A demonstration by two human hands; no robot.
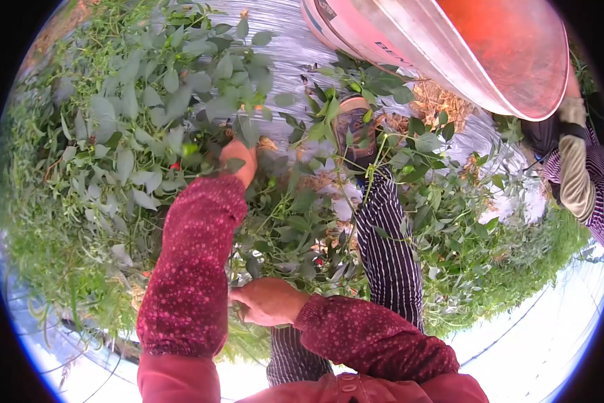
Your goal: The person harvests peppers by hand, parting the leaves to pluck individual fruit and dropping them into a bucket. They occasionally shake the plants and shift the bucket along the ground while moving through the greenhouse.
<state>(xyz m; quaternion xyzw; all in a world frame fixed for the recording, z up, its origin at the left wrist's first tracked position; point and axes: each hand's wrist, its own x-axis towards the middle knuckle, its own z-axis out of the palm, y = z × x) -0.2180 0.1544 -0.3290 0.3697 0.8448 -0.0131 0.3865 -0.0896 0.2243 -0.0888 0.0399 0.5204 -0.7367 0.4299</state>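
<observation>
My left hand (241, 161) reaches into leafy green plants (194, 87), its fingers hidden behind leaves. A small red fruit (175, 165), seemingly a pepper, shows among the foliage left of that wrist. Lower down, my right hand (271, 300) is closed with its fingers curled, beside the lower stems and leaves. Whatever it may hold is hidden. Both arms wear dark red, speckled sleeves (194, 255).
A large pinkish-white bucket (396, 47) with a reddish inside stands at the upper right. Another person's sleeved arm (574, 168) is at the right edge. My shoe (355, 131) rests among plants. Shiny plastic sheeting (288, 40) covers the ground.
</observation>
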